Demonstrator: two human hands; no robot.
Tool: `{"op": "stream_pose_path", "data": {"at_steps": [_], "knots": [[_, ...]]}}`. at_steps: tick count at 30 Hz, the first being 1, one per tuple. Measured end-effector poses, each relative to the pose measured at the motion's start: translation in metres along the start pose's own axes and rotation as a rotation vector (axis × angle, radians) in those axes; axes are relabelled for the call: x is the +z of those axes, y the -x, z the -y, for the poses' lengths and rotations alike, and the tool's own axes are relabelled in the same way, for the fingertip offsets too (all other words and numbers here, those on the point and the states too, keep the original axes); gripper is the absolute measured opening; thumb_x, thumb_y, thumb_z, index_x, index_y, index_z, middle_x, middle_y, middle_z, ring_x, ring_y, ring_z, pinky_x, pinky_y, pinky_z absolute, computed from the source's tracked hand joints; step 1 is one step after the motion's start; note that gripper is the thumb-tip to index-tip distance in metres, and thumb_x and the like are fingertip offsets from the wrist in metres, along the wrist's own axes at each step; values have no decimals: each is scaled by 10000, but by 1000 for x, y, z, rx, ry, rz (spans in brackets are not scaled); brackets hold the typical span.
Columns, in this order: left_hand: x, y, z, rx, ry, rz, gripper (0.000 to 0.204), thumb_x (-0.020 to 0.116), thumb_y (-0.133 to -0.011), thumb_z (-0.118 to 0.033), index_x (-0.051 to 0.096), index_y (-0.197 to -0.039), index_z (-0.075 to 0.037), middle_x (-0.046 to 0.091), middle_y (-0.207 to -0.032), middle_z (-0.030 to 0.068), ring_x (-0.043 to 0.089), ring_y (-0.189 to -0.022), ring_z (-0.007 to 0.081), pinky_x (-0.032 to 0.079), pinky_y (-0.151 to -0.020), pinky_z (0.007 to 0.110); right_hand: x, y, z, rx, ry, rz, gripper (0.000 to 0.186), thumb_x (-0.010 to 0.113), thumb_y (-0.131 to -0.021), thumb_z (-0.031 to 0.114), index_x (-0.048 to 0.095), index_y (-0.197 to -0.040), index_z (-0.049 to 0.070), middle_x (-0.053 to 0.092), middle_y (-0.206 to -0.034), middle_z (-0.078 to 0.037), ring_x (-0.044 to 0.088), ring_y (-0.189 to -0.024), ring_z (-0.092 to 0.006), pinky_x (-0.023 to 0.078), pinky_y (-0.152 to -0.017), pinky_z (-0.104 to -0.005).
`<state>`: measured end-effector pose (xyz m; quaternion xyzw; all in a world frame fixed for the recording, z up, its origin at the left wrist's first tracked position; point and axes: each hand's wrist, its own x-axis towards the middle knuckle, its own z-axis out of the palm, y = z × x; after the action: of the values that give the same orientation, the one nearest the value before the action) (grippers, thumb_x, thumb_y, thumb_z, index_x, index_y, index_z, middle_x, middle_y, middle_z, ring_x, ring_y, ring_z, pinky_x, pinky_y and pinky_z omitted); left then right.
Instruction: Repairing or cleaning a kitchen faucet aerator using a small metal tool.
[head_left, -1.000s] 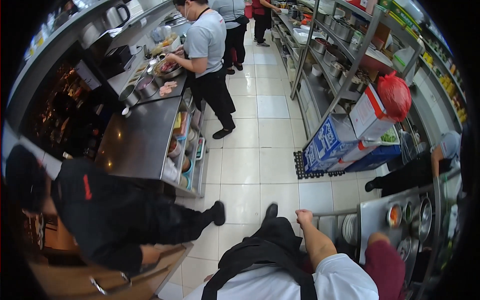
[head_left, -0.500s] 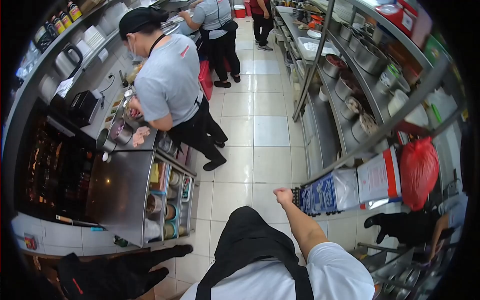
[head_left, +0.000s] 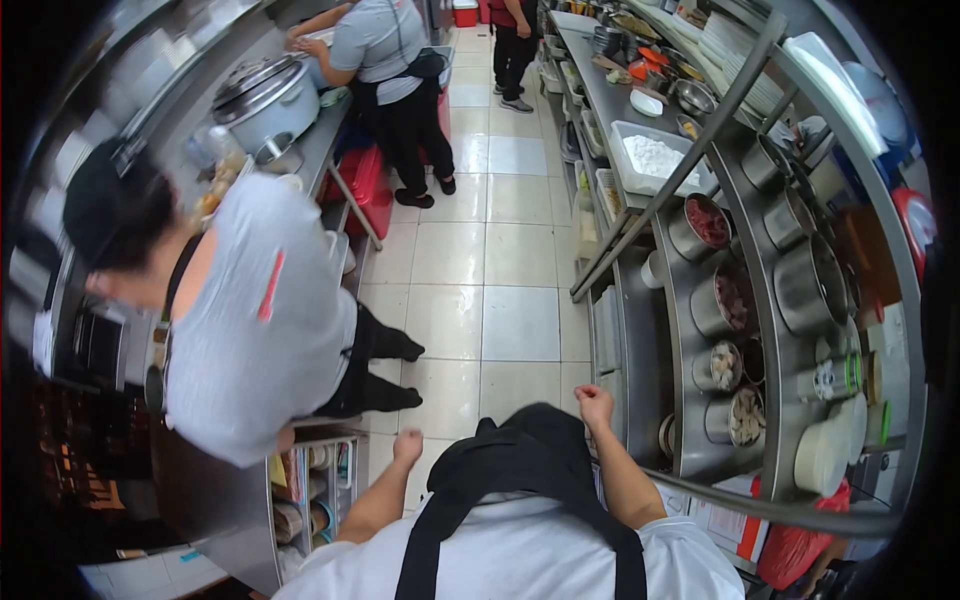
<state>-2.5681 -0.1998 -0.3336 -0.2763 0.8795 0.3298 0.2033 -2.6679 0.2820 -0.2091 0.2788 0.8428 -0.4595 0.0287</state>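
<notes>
I am in the kitchen aisle. My left hand (head_left: 407,446) swings low over the tiles beside my black apron (head_left: 505,450), near an open rack of containers (head_left: 305,475); its fingers are blurred, and I see nothing in it. My right hand (head_left: 595,405) is loosely closed with nothing in it, beside the steel shelving (head_left: 640,350). On those shelves stand pots of red food (head_left: 705,222), pots of pale pieces (head_left: 745,415) and stacked white plates (head_left: 815,460).
A co-worker (head_left: 255,310) bends at the left counter, close to me. Another (head_left: 385,60) stands by a large cooker (head_left: 265,100), above a red bin (head_left: 362,190). A person (head_left: 513,55) stands far down the aisle. A tub of white powder (head_left: 650,160) sits on the right.
I have moved forward along the aisle. The near co-worker and shelving are now alongside me, and the person in black has dropped out of view. My left hand has appeared.
</notes>
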Motion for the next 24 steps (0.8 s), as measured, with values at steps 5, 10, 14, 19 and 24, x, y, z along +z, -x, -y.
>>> {"op": "stream_pose_path", "data": {"at_steps": [5,10,14,19,24], "knots": [[-13,-164,-219,193,505,81,292,646,-961,-262,727,-1127,-36,744,-932,114,708,-801,170,565,-752,343,4,-113,35,-4,45,-101,171,797,-838,193,807,-942,58,769,-825,-101,724,-765,-194,564,-753,-346],[-30,-233,-358,252,321,319,349,673,-956,-293,702,-1198,-44,745,-991,127,719,-814,221,571,-788,363,35,-264,97,76,-9,-95,199,813,-827,226,809,-939,61,772,-831,-96,725,-774,-192,562,-758,-345],[-77,-263,-418,319,80,249,384,673,-952,-349,703,-1220,-77,750,-1082,165,727,-997,291,554,-908,376,81,-418,190,-64,-53,-33,219,823,-816,238,808,-944,62,781,-855,-89,732,-794,-188,560,-765,-333],[-108,-334,-440,100,256,30,340,684,-962,-277,703,-1196,-30,757,-1048,151,736,-958,254,570,-875,368,146,-588,367,-209,-211,114,187,809,-847,200,809,-960,50,766,-812,-53,681,-740,-128,536,-710,-290],[-118,-422,-527,-54,630,-7,271,685,-973,-190,707,-1157,9,736,-940,97,714,-846,173,578,-795,320,192,-712,519,-349,-214,186,176,801,-846,215,810,-929,60,758,-864,-104,685,-725,-180,536,-701,-329]]}}
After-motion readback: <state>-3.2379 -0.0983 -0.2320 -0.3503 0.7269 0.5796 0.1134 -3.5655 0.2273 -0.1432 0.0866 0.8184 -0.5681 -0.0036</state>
